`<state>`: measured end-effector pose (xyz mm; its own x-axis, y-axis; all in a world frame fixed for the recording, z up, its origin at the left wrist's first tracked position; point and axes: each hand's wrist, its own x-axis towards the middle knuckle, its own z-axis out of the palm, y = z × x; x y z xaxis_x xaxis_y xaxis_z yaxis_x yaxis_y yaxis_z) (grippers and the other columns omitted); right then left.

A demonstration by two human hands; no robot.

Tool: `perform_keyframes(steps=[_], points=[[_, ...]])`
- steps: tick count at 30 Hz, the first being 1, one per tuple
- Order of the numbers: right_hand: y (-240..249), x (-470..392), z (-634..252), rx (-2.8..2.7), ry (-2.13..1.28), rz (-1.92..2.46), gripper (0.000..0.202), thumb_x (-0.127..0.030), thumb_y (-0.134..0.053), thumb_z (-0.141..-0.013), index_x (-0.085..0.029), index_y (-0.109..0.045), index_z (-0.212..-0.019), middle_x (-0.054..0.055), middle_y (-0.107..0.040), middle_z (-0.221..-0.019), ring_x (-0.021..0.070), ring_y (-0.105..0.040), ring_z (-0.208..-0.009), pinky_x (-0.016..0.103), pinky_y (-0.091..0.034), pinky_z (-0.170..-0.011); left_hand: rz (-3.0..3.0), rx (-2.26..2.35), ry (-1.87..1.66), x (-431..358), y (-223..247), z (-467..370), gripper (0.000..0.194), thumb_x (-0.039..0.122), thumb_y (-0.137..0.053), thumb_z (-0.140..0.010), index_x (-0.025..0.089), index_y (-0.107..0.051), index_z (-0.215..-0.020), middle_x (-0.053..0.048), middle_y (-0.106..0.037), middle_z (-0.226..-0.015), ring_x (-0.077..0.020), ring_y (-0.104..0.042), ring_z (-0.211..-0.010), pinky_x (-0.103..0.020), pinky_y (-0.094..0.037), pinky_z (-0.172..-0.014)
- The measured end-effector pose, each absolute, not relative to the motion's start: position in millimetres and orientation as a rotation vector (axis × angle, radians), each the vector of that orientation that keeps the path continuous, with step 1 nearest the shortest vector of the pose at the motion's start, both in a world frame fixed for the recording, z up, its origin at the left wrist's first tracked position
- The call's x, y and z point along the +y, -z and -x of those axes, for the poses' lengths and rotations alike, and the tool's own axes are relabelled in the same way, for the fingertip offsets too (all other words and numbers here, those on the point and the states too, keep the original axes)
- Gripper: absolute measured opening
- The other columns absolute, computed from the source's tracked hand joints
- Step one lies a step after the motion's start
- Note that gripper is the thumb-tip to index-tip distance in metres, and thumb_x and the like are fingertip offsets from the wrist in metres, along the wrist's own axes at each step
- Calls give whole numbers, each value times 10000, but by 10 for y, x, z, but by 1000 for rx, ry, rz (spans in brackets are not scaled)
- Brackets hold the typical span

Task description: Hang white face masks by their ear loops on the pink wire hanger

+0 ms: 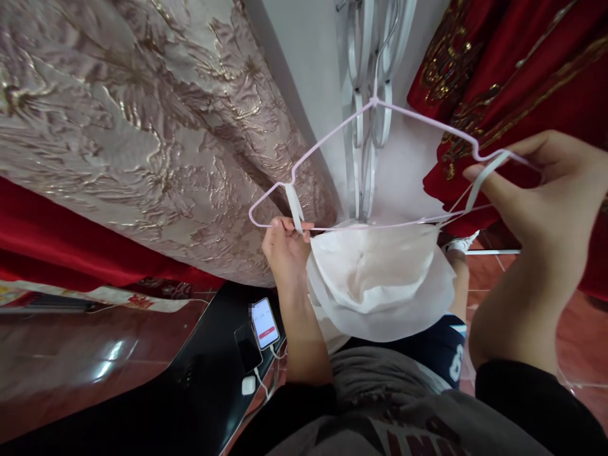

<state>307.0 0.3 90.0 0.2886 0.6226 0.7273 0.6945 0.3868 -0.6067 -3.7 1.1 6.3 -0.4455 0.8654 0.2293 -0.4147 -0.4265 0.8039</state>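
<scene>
A pale pink clothes hanger [332,131] spans the space between my hands, its hook pointing away from me. From it hangs a white garment [370,269] with sheer layers and thin straps. The left strap [294,208] loops over the hanger's left arm, beside the notch. My left hand [287,247] is closed around the lower bar near that strap. My right hand [546,183] grips the hanger's right end, which its fingers partly hide. The right strap [487,177] crosses the hanger there, against my right thumb.
Grey scrolled metalwork [360,114] stands behind the hanger by a pale wall. A pinkish embossed curtain [156,126] hangs at left, a red gold-trimmed curtain [517,82] at right. Two phones, one a lit phone [266,324], and a white case [247,385] lie on a black tabletop [142,405].
</scene>
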Motion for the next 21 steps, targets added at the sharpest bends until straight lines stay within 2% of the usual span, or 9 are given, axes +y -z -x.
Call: perform_keyframes(steps=[4,6,8,11,14,16,18,20,21], points=[[-873,-98,-3079,-1544,285,1300,255,-411,-940,-854,-268,-729,-868,78,-792,-975,311,-759,-1017,557,-530,-1000,-780,859,-1908,-7,-104,60,469,522,-840,-971,216,-550,-764,-20,-722,-684,-118,-572,-539,-248,-487,-600],[-843,-114,-3093,-1565,231,1378,206,-394,-909,-901,-294,-730,-929,93,-775,-1018,350,-739,-1079,575,-547,-995,-766,899,-1934,-21,-129,36,447,481,-797,-1012,214,-543,-759,-14,-700,-674,-108,-548,-531,-243,-470,-594],[-838,-94,-3085,-1556,165,1432,219,-395,-917,-891,-303,-725,-943,100,-765,-1002,362,-722,-1062,578,-566,-956,-761,928,-1974,-30,-141,-1,432,449,-760,-1043,213,-541,-755,-7,-680,-678,-102,-535,-526,-243,-455,-585],[-860,-32,-3016,-1621,183,1409,287,-388,-948,-851,-299,-737,-1024,103,-794,-1071,366,-728,-1076,644,-551,-1030,-764,922,-1992,-33,-129,-48,421,438,-751,-1054,209,-550,-764,-2,-669,-699,-99,-543,-531,-246,-454,-588],[-847,-32,-2880,-1675,282,1218,363,-338,-850,-919,-291,-743,-1262,132,-789,-1287,392,-710,-1266,687,-507,-1140,-781,878,-1977,-28,-104,-58,421,449,-784,-1035,206,-564,-772,-1,-670,-704,-103,-560,-540,-252,-462,-598],[-790,-101,-2764,-1576,368,999,357,-297,-754,-970,-280,-743,-1326,140,-775,-1325,370,-686,-1325,641,-509,-1164,-788,868,-1977,-20,-98,-55,422,451,-799,-1028,205,-566,-777,-3,-677,-718,-108,-588,-558,-253,-460,-603],[-690,-210,-2641,-1530,281,924,277,-262,-702,-1000,-292,-763,-1269,101,-795,-1207,300,-724,-1181,530,-572,-1058,-794,894,-1989,-9,-96,-53,445,470,-789,-1038,207,-550,-770,-4,-678,-727,-112,-617,-577,-252,-452,-599],[-561,-319,-2531,-1696,-63,1038,258,-281,-714,-1010,-300,-748,-1265,31,-785,-978,216,-723,-877,404,-591,-814,-819,919,-1993,-2,-86,-51,476,511,-776,-1042,212,-534,-763,-10,-688,-734,-116,-629,-584,-254,-451,-595],[-490,-361,-2485,-1812,-288,1119,333,-303,-725,-1009,-298,-713,-1341,-4,-758,-880,184,-685,-746,359,-559,-706,-840,921,-1983,-5,-75,-48,479,533,-784,-1031,212,-543,-769,-18,-709,-752,-118,-629,-587,-256,-464,-602]])
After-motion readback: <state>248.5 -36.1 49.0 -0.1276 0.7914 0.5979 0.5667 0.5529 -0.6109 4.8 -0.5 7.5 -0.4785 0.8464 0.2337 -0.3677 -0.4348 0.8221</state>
